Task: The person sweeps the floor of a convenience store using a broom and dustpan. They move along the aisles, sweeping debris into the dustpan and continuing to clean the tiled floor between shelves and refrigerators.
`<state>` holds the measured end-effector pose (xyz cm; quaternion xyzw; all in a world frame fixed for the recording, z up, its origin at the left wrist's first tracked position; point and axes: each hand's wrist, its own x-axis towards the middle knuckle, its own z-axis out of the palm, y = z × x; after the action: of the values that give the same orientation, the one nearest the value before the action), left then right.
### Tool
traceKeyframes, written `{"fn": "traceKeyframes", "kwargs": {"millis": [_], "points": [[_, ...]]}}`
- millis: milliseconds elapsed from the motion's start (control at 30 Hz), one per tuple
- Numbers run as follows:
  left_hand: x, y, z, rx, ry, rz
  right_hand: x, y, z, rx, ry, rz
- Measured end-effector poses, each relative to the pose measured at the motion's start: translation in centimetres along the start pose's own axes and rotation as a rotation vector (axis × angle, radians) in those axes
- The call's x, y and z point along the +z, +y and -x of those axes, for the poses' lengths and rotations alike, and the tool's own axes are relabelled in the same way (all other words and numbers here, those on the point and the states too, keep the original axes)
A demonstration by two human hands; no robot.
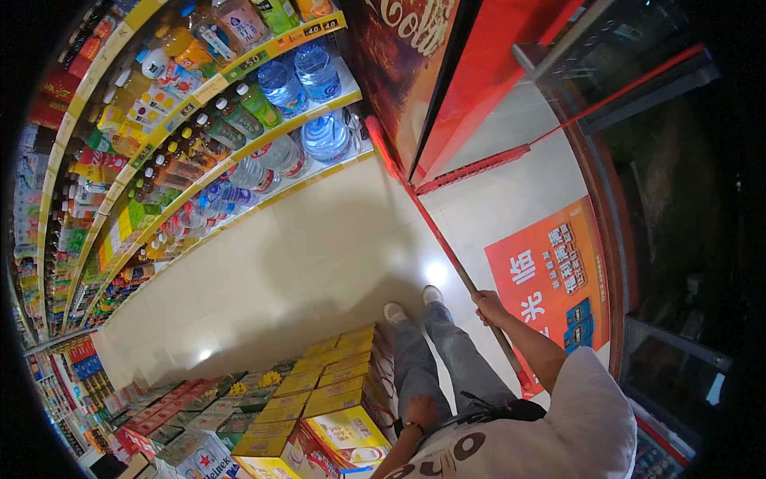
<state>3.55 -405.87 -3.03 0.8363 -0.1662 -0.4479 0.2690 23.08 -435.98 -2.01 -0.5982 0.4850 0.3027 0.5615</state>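
Observation:
My right hand (492, 308) is closed around the wooden handle of a red broom (440, 236). The handle slants from beside my right hip up to a red broom head at the foot of the red display cabinet, near the end of the drink shelves. My left hand (419, 413) hangs low by my left thigh with a band at the wrist; its fingers are blurred, and whether they hold anything does not show. A second red broom or brush (479, 169) with a red pole lies or leans between the cabinet and the doorway.
Curved-looking shelves of bottled drinks (251, 179) run along the left. Stacked yellow cartons (335, 383) and beer cases (197, 458) stand by my left leg. An orange floor mat (538, 257) with writing lies at the right, beside the dark door threshold (622, 269).

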Motion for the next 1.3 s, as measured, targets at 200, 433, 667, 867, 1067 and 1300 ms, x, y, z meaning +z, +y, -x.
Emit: {"fn": "traceKeyframes", "kwargs": {"millis": [200, 433, 667, 867, 1067, 1300], "points": [[-1.3, -0.7, 0.1, 0.004, 0.062, 0.018, -4.3, 3.7, 9.4, 0.103, -0.018, 0.138], [-5.0, 0.0, 0.1, -0.016, 0.087, -0.050, -6.9, 5.8, 19.0, 0.056, -0.027, 0.304], [-6.8, -0.9, 0.1, 0.048, 0.225, -0.057, -5.4, 4.9, 19.6, -0.017, 0.057, 0.277], [-9.9, 0.1, -1.3, 0.018, 0.199, 0.101, -4.8, 0.2, 18.6, -0.009, -0.015, 0.240], [-16.2, 8.3, -8.1, 0.120, 0.080, 0.555, -2.2, -3.3, 19.8, -0.106, -0.147, 0.186], [-17.2, 19.5, -13.0, -0.135, 0.134, 1.451, 0.6, -3.9, 21.0, -0.133, -0.181, 0.171]]}}
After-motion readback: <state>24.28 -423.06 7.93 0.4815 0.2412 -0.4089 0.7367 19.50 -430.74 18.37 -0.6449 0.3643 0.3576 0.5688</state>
